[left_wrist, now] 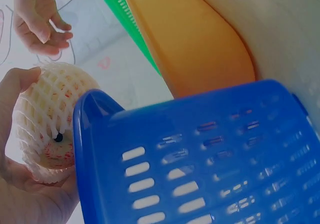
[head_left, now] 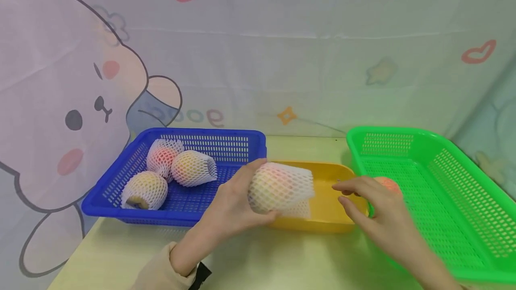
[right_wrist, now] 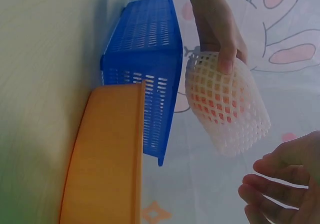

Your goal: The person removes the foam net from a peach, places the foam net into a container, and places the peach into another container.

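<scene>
My left hand grips a round yellow-and-red fruit wrapped in a white foam net sleeve, above the front of the yellow tray. The sleeve's loose end extends past the fruit toward my right hand. That hand is apart from it, thumb and fingers spread and slightly bent, with nothing between them. In the right wrist view, the fingertips are just off the sleeve's end. A reddish fruit without a visible sleeve shows partly behind my right hand, in the green basket.
At the left, a blue basket contains three fruits in foam nets: one at the back, one in the middle, one in front. White foam netting shows in the yellow tray. A printed curtain hangs behind the table.
</scene>
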A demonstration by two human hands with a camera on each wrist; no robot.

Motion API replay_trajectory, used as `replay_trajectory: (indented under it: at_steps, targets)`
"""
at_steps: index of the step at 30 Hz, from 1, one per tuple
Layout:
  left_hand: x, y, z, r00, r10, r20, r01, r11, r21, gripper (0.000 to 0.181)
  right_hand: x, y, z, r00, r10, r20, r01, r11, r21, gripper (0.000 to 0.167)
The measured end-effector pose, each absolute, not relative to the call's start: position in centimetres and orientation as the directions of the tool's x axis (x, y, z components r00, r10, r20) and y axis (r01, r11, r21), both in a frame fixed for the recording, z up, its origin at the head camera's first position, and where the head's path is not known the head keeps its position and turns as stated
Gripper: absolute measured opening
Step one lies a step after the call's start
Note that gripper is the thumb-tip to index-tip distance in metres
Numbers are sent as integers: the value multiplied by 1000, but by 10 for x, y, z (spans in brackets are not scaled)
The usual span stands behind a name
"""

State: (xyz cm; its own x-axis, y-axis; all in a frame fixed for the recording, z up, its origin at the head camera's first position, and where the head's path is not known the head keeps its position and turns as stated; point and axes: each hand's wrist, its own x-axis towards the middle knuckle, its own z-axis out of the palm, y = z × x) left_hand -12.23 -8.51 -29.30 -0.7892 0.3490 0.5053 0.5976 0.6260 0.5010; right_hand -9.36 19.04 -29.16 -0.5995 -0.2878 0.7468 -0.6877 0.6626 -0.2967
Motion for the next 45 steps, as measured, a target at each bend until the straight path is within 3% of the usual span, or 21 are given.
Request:
replay_trajectory:
  at_steps: [12,17,19,22,27,31,35,39,45]
  targets:
    - [-118,-81,-296,-789,399,468,611,590,528,93,-90,174,-294,-571,-358,739,-776,530,-342,39]
    - [-116,-80,-296,-790,404,462,611,590,528,94,-94,171,-299,-512,-361,779,-818,483,-314,37]
    - [-116,-81,-297,-788,410,458,613,591,525,93,-95,170,-300,-483,-361,798,-836,462,-297,28]
    - [-115,-80,-296,-788,422,448,614,586,528,93,-95,171,-303,-501,-360,787,-831,455,-320,16]
    - [-115,-79,-296,-772,449,450,635,568,523,93,-95,170,-306,-506,-355,786,-828,455,-328,31]
    - [-116,-79,-297,-752,475,456,659,553,510,94,-97,170,-307,-484,-349,803,-834,461,-303,31]
    - [-115,-80,-297,-734,508,450,678,535,504,94,-98,173,-308,-510,-345,788,-823,463,-330,35]
    - [-115,-80,-298,-719,539,439,694,516,502,94,-96,175,-309,-539,-362,760,-817,444,-368,15]
    - [-116,-79,-300,-697,560,447,713,477,514,93,-98,174,-308,-532,-403,745,-835,400,-379,18]
